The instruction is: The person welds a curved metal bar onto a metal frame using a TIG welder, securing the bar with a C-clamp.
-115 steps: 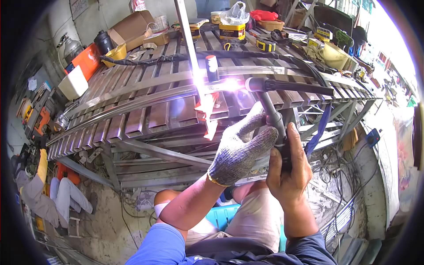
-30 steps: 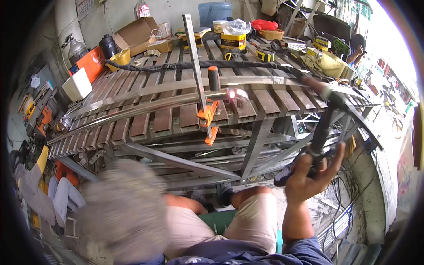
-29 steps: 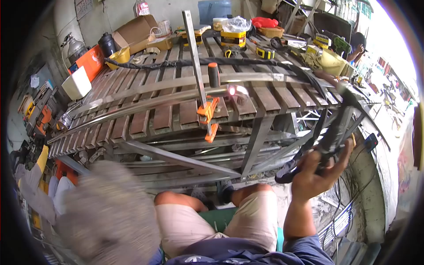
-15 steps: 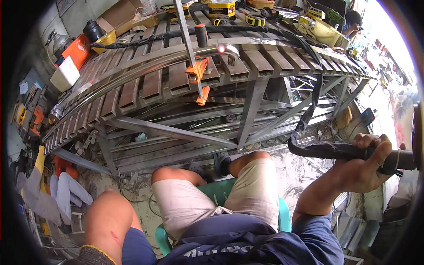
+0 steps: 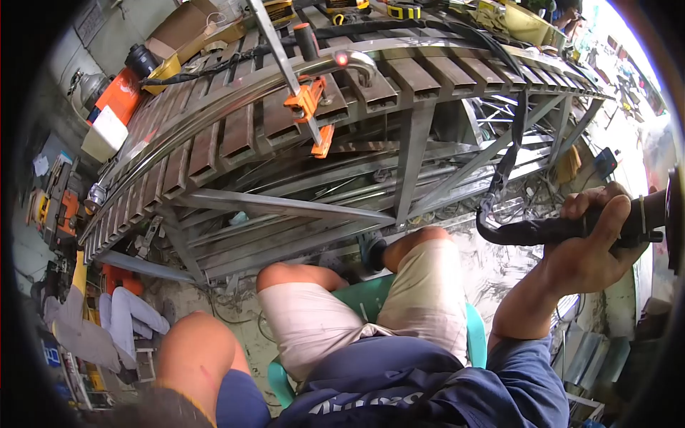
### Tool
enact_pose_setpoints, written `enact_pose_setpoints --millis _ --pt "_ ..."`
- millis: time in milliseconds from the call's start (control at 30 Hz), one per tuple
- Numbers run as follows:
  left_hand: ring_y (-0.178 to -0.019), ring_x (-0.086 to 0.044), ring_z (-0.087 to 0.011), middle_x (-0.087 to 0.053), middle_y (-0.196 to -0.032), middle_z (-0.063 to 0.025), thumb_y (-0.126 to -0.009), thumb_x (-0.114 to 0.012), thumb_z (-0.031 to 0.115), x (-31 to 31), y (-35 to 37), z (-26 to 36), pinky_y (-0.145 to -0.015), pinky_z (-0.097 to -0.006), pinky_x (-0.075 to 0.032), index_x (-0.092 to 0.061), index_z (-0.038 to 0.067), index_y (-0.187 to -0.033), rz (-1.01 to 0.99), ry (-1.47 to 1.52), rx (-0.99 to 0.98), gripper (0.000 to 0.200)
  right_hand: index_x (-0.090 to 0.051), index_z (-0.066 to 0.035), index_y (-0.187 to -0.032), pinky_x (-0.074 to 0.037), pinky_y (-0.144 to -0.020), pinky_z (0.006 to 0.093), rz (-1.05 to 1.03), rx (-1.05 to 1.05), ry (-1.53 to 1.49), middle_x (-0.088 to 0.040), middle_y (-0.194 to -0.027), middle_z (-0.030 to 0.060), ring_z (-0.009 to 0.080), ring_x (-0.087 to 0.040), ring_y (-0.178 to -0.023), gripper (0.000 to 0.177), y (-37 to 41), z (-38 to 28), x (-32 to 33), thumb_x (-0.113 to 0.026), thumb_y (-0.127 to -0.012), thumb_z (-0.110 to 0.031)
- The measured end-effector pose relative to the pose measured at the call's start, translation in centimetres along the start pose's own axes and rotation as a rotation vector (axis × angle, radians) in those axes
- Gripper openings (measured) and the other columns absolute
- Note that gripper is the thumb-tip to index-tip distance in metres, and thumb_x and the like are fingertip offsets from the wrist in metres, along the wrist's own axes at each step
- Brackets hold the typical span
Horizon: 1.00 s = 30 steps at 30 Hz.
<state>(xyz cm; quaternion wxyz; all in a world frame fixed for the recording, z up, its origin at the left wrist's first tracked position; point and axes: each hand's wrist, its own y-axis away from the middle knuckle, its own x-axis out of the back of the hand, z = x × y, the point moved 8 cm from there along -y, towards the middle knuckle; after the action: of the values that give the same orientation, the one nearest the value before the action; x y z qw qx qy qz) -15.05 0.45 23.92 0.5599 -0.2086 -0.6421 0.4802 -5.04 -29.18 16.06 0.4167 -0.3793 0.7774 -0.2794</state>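
Note:
At the right, my right hand point(image 5: 599, 239) is closed around a black handle point(image 5: 631, 222) with a thick black-sleeved cable point(image 5: 528, 230). The handle meets a dark object point(image 5: 673, 221) cut off by the view's edge. My left hand point(image 5: 153, 408), in a dark glove with a yellow cuff, is blurred at the bottom left below the bent arm; its fingers are hidden. On the slatted metal bench point(image 5: 428, 78) lies a shiny curved steel pipe point(image 5: 214, 107). A bright red spot shows near its bent end. An orange bar clamp point(image 5: 305, 100) stands at the bench's front edge.
Below the bench, metal bars point(image 5: 342, 196) lie among its braced legs. On top are a tape measure point(image 5: 404, 11), a yellow tub point(image 5: 165, 73) and a black cable. A green chair point(image 5: 364, 296) is under me. Clothed legs point(image 5: 128, 321) show at left, another person point(image 5: 569, 14) at top right.
The view has tilted and shifted a little, so the bench sits higher and the chair further right. My right hand keeps its grip on the handle and appears slightly higher.

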Motion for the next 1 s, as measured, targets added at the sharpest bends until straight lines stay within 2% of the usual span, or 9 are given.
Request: enact_pose_setpoints --millis 167,233,300,433,567,667,733,933,1000 --pt "-0.109 -0.066 -0.0276 -0.07 -0.117 -0.013 -0.1 -0.069 0.008 5.6 1.3 -9.4 -0.097 -0.0408 -0.053 -0.069 0.001 -0.124 0.364 -0.399 0.27 0.025 -0.043 0.006 -0.142 -0.051 -0.052 0.0318 -0.157 -0.013 -0.062 -0.066 -0.094 0.021 0.0206 -0.061 -0.058 0.05 0.5 1.3 -0.9 -0.066 -0.102 -0.011" --pt "-0.109 -0.066 -0.0277 -0.07 -0.117 -0.0129 -0.1 -0.069 0.008 5.7 2.0 -15.3 -0.098 -0.0411 -0.053 -0.069 0.001 -0.124 0.265 -0.632 0.298 0.024 -0.028 0.001 -0.161 -0.055 -0.052 0.0317 -0.152 -0.005 -0.004 -0.066 -0.115 0.0232 0.0222 -0.063 -0.06 0.077 1.3 1.3 -1.2 -0.07 -0.097 -0.011" --pt "-0.109 -0.063 -0.0381 -0.066 -0.112 -0.0173 -0.101 -0.071 0.022 4.3 3.4 -19.6 -0.098 -0.0495 -0.048 -0.068 0.005 -0.116 0.054 -0.888 0.179 0.024 -0.026 0.0 -0.163 -0.054 -0.054 0.0284 -0.197 0.013 0.1 -0.067 -0.113 0.0218 0.0181 -0.065 -0.069 0.08 1.8 1.1 -2.2 -0.071 -0.098 -0.012" --pt "-0.101 -0.065 -0.0389 -0.064 -0.101 -0.0162 -0.107 -0.059 0.043 3.2 5.6 -22.7 -0.088 -0.0532 -0.049 -0.064 0.007 -0.101 -0.105 -1.162 0.283 0.037 -0.028 0.001 -0.163 -0.051 -0.055 0.0257 -0.253 0.058 0.198 -0.068 -0.108 0.021 0.0144 -0.063 -0.069 0.078 3.1 1.6 -3.8 -0.071 -0.1 -0.011" --pt "-0.087 -0.067 -0.0414 -0.066 -0.093 -0.0167 -0.108 -0.058 0.043 4.1 5.5 -24.3 -0.077 -0.053 -0.053 -0.07 0.008 -0.108 -0.127 -0.914 0.318 0.037 -0.029 0.001 -0.163 -0.049 -0.054 0.0232 -0.302 0.108 0.289 -0.07 -0.106 0.0191 0.0118 -0.061 -0.066 0.076 3.9 2.7 -4.8 -0.071 -0.1 -0.009" --pt "-0.084 -0.068 -0.0428 -0.069 -0.093 -0.0178 -0.11 -0.056 0.039 4.8 4.9 -25.3 -0.074 -0.0528 -0.055 -0.072 0.009 -0.119 -0.26 -0.872 0.471 0.036 -0.024 0.007 -0.162 -0.053 -0.082 0.0259 -0.35 -0.009 0.259 -0.064 -0.133 0.0291 0.0192 -0.067 -0.095 0.084 4.8 3.1 -5.8 -0.076 -0.099 -0.01" --pt "-0.087 -0.069 -0.0429 -0.071 -0.098 -0.0191 -0.111 -0.054 0.035 4.9 4.7 -26.3 -0.076 -0.0523 -0.056 -0.072 0.009 -0.128 -0.361 -0.833 0.505 0.036 -0.025 0.01 -0.161 -0.054 -0.082 0.0266 -0.384 0.002 0.273 -0.06 -0.14 0.031 0.0195 -0.067 -0.095 0.08 5.2 3.1 -6.7 -0.074 -0.099 -0.005" --pt "-0.09 -0.071 -0.0416 -0.075 -0.107 -0.0205 -0.112 -0.051 0.031 4.0 5.7 -25.3 -0.078 -0.0526 -0.057 -0.069 0.005 -0.132 -0.525 -1.066 0.03 0.037 -0.03 0.017 -0.157 -0.055 -0.08 0.0269 -0.513 0.034 0.315 -0.046 -0.159 0.0346 0.0175 -0.065 -0.096 0.07 5.9 2.4 -9.4 -0.069 -0.099 0.005" --pt "-0.089 -0.071 -0.0415 -0.075 -0.104 -0.0201 -0.111 -0.054 0.034 4.6 5.2 -25.9 -0.078 -0.0526 -0.057 -0.069 0.004 -0.132 -0.463 -0.934 0.232 0.039 -0.031 0.017 -0.157 -0.055 -0.078 0.0261 -0.538 0.027 0.317 -0.046 -0.159 0.0356 0.0159 -0.065 -0.095 0.07 5.6 2.2 -9.8 -0.069 -0.099 0.005"
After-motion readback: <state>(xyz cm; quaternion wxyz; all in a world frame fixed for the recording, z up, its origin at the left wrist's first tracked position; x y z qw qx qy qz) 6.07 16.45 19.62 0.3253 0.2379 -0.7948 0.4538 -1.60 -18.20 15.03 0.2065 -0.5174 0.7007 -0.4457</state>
